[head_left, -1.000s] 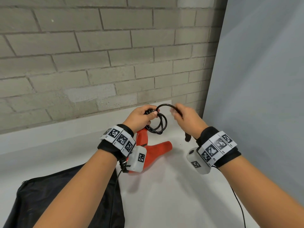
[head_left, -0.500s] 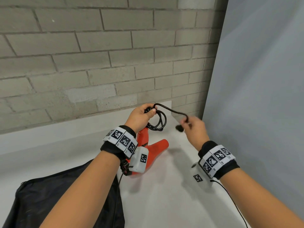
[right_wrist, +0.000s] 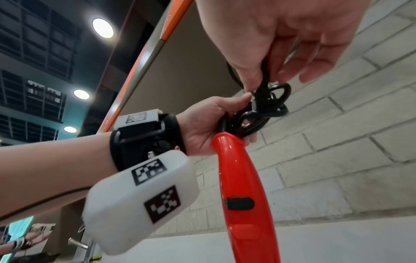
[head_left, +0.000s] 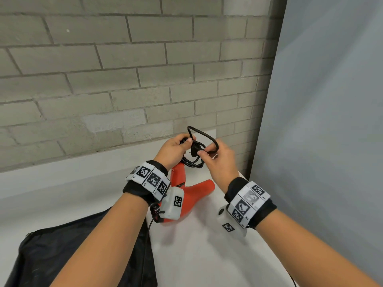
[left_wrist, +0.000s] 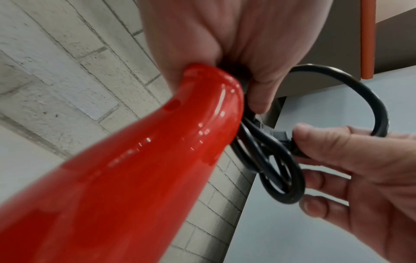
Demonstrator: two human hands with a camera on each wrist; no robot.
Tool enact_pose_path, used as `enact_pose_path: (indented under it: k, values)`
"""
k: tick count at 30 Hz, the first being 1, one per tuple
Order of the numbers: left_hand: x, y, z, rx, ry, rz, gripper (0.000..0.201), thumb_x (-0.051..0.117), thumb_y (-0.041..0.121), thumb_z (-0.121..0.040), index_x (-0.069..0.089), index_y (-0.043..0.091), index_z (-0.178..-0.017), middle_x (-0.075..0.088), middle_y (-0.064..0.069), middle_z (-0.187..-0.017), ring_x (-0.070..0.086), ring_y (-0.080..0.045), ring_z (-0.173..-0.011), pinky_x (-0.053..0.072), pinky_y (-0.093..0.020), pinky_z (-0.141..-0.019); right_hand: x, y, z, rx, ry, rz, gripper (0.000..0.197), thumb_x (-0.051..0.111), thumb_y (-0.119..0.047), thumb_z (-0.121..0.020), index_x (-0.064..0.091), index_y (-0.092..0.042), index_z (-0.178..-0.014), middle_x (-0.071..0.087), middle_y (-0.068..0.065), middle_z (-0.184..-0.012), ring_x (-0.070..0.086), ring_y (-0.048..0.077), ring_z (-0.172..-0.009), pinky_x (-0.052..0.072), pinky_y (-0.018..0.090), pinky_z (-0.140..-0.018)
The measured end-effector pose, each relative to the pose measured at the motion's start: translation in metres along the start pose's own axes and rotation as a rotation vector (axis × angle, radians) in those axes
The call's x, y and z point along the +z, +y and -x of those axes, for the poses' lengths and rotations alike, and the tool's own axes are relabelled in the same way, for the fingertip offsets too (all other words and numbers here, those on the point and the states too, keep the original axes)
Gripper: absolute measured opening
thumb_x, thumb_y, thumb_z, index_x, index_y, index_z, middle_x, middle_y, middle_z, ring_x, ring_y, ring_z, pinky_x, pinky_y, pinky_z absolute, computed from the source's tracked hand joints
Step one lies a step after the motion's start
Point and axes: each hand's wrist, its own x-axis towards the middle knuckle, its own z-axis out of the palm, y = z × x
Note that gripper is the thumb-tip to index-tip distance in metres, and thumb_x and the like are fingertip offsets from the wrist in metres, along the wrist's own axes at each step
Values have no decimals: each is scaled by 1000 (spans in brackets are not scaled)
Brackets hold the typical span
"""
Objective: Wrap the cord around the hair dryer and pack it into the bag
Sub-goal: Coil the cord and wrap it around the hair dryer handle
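My left hand (head_left: 184, 143) grips the end of the red hair dryer's (head_left: 193, 194) handle together with the coiled black cord (head_left: 196, 162), holding the dryer above the white table. In the left wrist view the handle (left_wrist: 135, 169) fills the lower left, and the cord loops (left_wrist: 286, 178) hang beside it. My right hand (head_left: 204, 152) pinches the cord's plug (head_left: 194, 151) between thumb and forefinger, right against the coil. The right wrist view shows the plug (right_wrist: 261, 102) pressed into the loops (right_wrist: 254, 121) above the handle (right_wrist: 241, 178). One loose loop (head_left: 205, 134) arcs over both hands.
A black bag (head_left: 83, 249) lies on the white table (head_left: 207, 255) at the lower left, under my left forearm. A brick wall (head_left: 124, 79) stands close behind, and a grey panel (head_left: 321, 121) closes off the right side.
My right hand has swung back left from out at the right, carrying the plug up to the coil at my left hand. The left hand and dryer have stayed in place.
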Motion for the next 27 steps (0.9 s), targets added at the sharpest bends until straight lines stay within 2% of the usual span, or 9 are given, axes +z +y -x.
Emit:
enact_pose_path:
  k: [5, 11, 13, 15, 18, 20, 23, 25, 27]
  values:
    - [-5, -1, 2, -4, 36, 28, 23, 44, 15, -94, 61, 9, -107, 47, 9, -63, 45, -2, -53, 34, -4, -48, 7, 0, 2, -32, -29, 68, 24, 66, -12, -79, 46, -18, -67, 53, 3, -71, 50, 14, -61, 44, 18, -59]
    - [0, -2, 4, 15, -16, 26, 21, 46, 15, -93, 61, 10, -106, 54, 10, -71, 49, 12, -51, 36, -1, -55, 17, 1, 0, -66, -11, 246, 29, 63, -12, -77, 38, -21, -66, 39, -7, -66, 43, 17, -66, 41, 30, -61]
    - [1, -3, 4, 15, -75, 31, 18, 48, 13, -92, 62, 13, -104, 58, 8, -77, 51, 10, -58, 38, -5, -64, 19, 8, -1, -126, 13, 243, 22, 61, -4, -75, 45, -15, -85, 44, -3, -83, 45, 18, -82, 42, 31, -72]
    - [3, -3, 5, 11, -132, 50, 16, 51, 12, -90, 61, 19, -100, 60, 2, -84, 53, 0, -68, 42, -16, -72, 20, 13, -4, -129, -73, 169, 43, 54, 6, -75, 43, -7, -114, 51, 6, -107, 51, 20, -98, 46, 28, -84]
    - [4, -2, 7, 1, -115, 116, 19, 48, 6, -90, 59, 17, -101, 56, 2, -71, 48, -2, -52, 41, -18, -60, 18, 16, -10, -81, -243, 60, 53, 48, 6, -80, 34, -12, -128, 63, 8, -94, 60, 16, -75, 49, 26, -69]
    - [2, -3, 6, -5, -116, 151, 26, 46, 6, -92, 57, 20, -109, 49, 1, -66, 41, -2, -45, 38, -15, -53, 13, 20, -10, -45, -303, 51, 42, 51, -5, -86, 39, -14, -125, 60, 6, -76, 53, 11, -61, 45, 24, -61]
    - [1, -6, 5, -16, -119, 193, 34, 46, 10, -92, 55, 32, -116, 42, 5, -60, 38, -5, -45, 33, -15, -49, -1, 31, -1, -53, -409, 131, 20, 51, -23, -92, 48, -13, -108, 54, -1, -72, 49, 10, -62, 42, 22, -61]
    - [0, -4, 5, -29, -69, 214, 30, 45, 8, -93, 59, 22, -116, 42, 8, -58, 37, -3, -43, 31, -12, -45, -13, 52, 5, -43, -488, 262, 17, 41, -25, -96, 52, -11, -96, 52, 1, -71, 48, 16, -65, 39, 26, -64]
    - [-2, -2, 6, -43, -23, 228, 24, 42, 4, -94, 63, 13, -97, 47, 4, -67, 41, -3, -45, 32, -9, -44, -27, 78, 11, 43, -550, 413, 23, 37, -21, -97, 55, -9, -90, 53, 4, -74, 49, 21, -70, 40, 29, -69]
